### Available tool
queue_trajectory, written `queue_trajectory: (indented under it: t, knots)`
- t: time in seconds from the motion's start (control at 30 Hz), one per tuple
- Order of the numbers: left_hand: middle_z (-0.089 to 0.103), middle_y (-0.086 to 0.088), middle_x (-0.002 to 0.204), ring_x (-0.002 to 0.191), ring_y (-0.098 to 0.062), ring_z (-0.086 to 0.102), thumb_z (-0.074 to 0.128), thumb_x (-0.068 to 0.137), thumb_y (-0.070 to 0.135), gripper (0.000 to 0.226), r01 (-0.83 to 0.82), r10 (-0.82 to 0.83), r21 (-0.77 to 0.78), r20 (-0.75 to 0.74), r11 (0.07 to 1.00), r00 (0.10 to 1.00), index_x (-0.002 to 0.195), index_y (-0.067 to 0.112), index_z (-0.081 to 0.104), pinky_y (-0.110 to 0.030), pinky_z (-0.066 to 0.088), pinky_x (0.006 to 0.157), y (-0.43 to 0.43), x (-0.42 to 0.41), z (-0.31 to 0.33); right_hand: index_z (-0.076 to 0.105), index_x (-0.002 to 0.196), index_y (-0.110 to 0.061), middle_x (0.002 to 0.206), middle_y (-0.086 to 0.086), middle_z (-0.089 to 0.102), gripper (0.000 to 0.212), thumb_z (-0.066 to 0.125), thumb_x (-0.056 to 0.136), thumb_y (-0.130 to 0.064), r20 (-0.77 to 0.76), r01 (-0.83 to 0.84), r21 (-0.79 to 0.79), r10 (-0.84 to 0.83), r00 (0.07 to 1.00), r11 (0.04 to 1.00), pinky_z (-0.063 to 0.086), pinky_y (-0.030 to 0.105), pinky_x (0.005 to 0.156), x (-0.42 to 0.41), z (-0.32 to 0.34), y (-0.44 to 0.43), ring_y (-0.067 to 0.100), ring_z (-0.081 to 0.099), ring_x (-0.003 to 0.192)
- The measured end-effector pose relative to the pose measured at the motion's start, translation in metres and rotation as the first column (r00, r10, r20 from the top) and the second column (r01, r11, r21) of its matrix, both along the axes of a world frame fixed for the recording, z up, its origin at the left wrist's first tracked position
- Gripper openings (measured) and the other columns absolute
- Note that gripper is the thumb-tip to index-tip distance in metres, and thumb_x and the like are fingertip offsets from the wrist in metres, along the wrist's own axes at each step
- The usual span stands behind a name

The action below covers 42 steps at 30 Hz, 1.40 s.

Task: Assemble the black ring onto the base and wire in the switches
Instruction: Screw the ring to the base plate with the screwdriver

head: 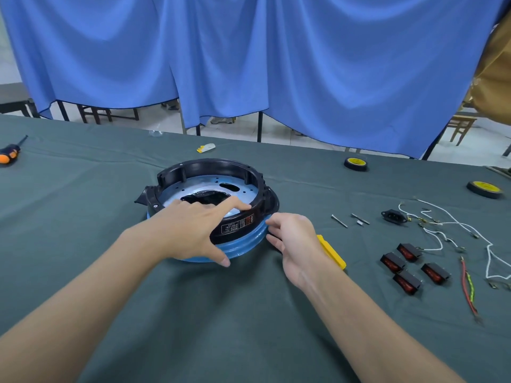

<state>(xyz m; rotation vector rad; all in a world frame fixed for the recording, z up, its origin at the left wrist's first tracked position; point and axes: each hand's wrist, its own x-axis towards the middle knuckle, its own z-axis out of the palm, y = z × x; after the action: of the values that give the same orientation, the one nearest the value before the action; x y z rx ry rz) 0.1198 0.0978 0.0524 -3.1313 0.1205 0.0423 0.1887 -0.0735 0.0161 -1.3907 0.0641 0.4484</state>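
1. The black ring [210, 183] sits on top of the blue base [243, 246], apparently not fastened yet. The left hand [190, 228] lies spread over the ring's near rim with fairly straight fingers, its thumb down against the base's near edge. It presses rather than clasps.
2. The right hand [296, 239] has curled fingers, and its fingertips and thumb pinch the base's right-hand lip.
3. Risk: if the ring is turned out of line, its posts may miss the holes in the base plate. Pressing down then could leave it cocked or jammed.
4. Risk: the cloth [193, 313] under the base is loose and creased. A sideways push on the lip may slide the whole base instead of seating the ring.
5. Risk: the two screws [339, 221] lie loose to the right of the base, and a tug on the cloth could roll them away.
6. Risk: a yellow tool [333, 254] lies just right of the base, under the right wrist, and could get knocked.
7. Further right of the base lie four switches [409, 268], tangled wires [442, 225] and a black socket [394, 217], all untouched. The wires could snag when lifted.
8. Two tape rolls [356, 163] lie behind and right of the base. A screwdriver [9, 154] lies far to its left.
9. Beyond the base hangs a blue curtain [249, 56], with furniture legs and pale floor showing below it.
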Motion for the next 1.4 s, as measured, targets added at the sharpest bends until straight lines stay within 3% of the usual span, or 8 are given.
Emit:
queue_trajectory:
  t: [0.23,0.4,0.53,0.67,0.8,0.97,1.13,1.4]
  knots:
    - [0.062,-0.004,0.092,0.084,-0.02,0.052,0.073,0.075,0.055,0.075,0.017,-0.018,-0.07,-0.012,0.997,1.0,0.124,0.052,0.015,-0.032,0.038,0.069,0.005,0.008,0.001,0.062,0.109,-0.005,0.114,0.008,0.067,0.023,0.058,0.086,-0.005,-0.02,-0.057,0.061,0.058,0.998,0.997,0.044,0.035,0.105,-0.009,0.008,-0.005,0.019,0.06,0.111]
    - [0.063,0.008,0.095,0.085,-0.015,0.055,0.076,0.072,0.054,0.074,0.02,-0.015,-0.168,0.031,0.986,0.999,0.122,0.055,0.021,-0.032,0.039,0.07,0.01,0.004,0.007,0.051,0.127,-0.003,0.123,0.017,0.061,0.041,0.06,0.086,-0.008,-0.187,-0.028,0.179,0.062,0.98,0.983,0.037,0.036,0.11,-0.007,0.02,-0.013,0.026,0.056,0.119]
    - [0.063,0.023,0.114,0.096,-0.013,0.059,0.079,0.072,0.048,0.073,0.007,0.013,-0.307,0.062,0.952,0.998,0.121,0.055,0.025,-0.035,0.042,0.081,0.005,0.002,0.021,0.054,0.113,0.007,0.108,0.027,0.067,0.026,0.049,0.093,-0.008,-0.403,-0.103,0.419,0.287,0.869,0.902,0.044,0.051,0.097,-0.013,0.029,-0.019,0.039,0.062,0.107]
    - [0.055,0.017,0.126,0.114,-0.016,0.052,0.069,0.074,0.055,0.068,0.046,-0.029,-0.093,0.175,0.995,0.984,0.124,0.042,0.025,-0.039,0.043,0.09,-0.016,-0.005,0.023,0.056,0.11,0.008,0.096,0.027,0.071,0.022,0.043,0.092,0.004,-0.389,-0.077,0.483,0.292,0.874,0.872,0.05,0.051,0.074,-0.015,0.027,-0.018,0.04,0.065,0.096]
    - [0.042,0.007,0.136,0.125,-0.019,0.041,0.058,0.07,0.073,0.085,-0.042,-0.065,0.248,0.406,0.968,0.911,0.132,0.022,0.032,-0.037,0.041,0.091,-0.04,-0.009,0.015,0.058,0.114,0.006,0.102,0.026,0.07,0.027,0.043,0.091,0.006,-0.371,-0.077,0.492,0.289,0.882,0.867,0.052,0.049,0.079,-0.016,0.023,-0.019,0.039,0.066,0.098]
    - [0.053,-0.002,0.13,0.112,-0.025,0.053,0.067,0.069,0.062,0.086,-0.113,-0.054,0.299,0.497,0.947,0.866,0.134,0.01,0.045,-0.037,0.042,0.077,-0.052,-0.012,0.01,0.061,0.112,0.002,0.092,0.02,0.073,0.025,0.045,0.093,0.002,-0.324,-0.098,0.431,0.256,0.911,0.897,0.052,0.039,0.073,-0.015,0.024,-0.021,0.031,0.069,0.092]
    - [0.067,-0.014,0.109,0.089,-0.034,0.065,0.085,0.046,0.044,0.087,-0.157,-0.036,0.28,0.58,0.947,0.814,0.116,-0.002,0.063,-0.041,0.052,0.063,-0.057,-0.011,0.002,0.06,0.116,0.001,0.092,0.019,0.074,0.027,0.047,0.093,0.002,-0.3,-0.102,0.408,0.239,0.924,0.907,0.052,0.037,0.078,-0.018,0.027,-0.021,0.029,0.069,0.091]
    - [0.06,-0.004,0.067,0.053,-0.024,0.061,0.087,0.033,0.048,0.092,-0.182,0.043,0.13,0.69,0.975,0.723,0.11,0.002,0.069,-0.027,0.037,0.045,-0.061,-0.003,0.014,0.063,0.115,-0.002,0.105,0.017,0.072,0.026,0.052,0.092,-0.008,-0.073,-0.236,0.323,0.272,0.96,0.917,0.048,0.043,0.1,-0.018,0.04,-0.027,0.029,0.068,0.1]
